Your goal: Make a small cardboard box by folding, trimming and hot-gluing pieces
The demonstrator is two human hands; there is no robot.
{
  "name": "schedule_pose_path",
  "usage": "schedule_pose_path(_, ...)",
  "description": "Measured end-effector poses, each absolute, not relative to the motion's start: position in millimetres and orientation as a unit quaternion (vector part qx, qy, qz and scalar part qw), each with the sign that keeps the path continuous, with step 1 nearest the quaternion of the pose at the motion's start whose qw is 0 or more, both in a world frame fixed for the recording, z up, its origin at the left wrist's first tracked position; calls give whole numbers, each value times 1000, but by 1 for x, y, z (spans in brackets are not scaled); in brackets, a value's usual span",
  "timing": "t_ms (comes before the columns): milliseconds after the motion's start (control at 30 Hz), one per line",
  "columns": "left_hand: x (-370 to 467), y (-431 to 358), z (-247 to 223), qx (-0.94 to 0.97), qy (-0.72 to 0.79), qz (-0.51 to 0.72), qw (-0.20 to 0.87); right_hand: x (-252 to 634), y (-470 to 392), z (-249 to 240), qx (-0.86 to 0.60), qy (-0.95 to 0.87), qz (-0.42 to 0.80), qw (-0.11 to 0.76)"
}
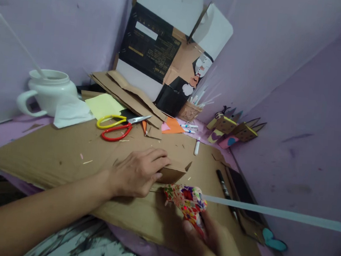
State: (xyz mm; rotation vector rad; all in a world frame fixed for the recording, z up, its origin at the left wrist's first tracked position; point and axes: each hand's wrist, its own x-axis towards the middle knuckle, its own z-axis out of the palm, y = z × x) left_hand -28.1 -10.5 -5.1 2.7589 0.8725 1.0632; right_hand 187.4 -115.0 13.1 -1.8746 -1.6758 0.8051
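Note:
My left hand (142,171) is closed over a small folded cardboard piece (172,174) on the brown cardboard sheet, with its thumb hidden in part. In my right hand (212,240) is a flower-patterned hot glue gun (186,202), its fingers wrapped round the handle. The gun's tip lies close to the folded piece's lower edge; whether they touch I cannot tell. A long pale glue stick (273,212) juts out of the gun's back toward the right. Beyond my left hand lie scissors (122,128) with one yellow and one red handle.
A cardboard sheet (74,151) covers the table. A white mug (52,90) stands at left, with yellow paper (104,106) and cardboard strips (131,96) behind. An open box (151,41) leans on the wall. Markers (197,146) and animal-like paper crafts (226,125) are at right.

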Motion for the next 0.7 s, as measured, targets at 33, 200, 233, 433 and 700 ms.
schedule_pose_path(33,-28,-10,-5,895,284,344,30,186,-114,13,-684,-620,300,241)
schedule_pose_path(200,-29,-11,-5,896,286,340,30,175,-113,17,-670,-620,327,244)
schedule_pose_path(233,-29,-11,-4,896,285,339,28,174,-114,19,-668,-611,339,256)
schedule_pose_path(433,-29,-9,-5,893,284,347,30,203,-109,32,-647,-490,406,420)
schedule_pose_path(700,-30,-8,-6,891,286,350,36,224,-7,37,-601,-385,420,560)
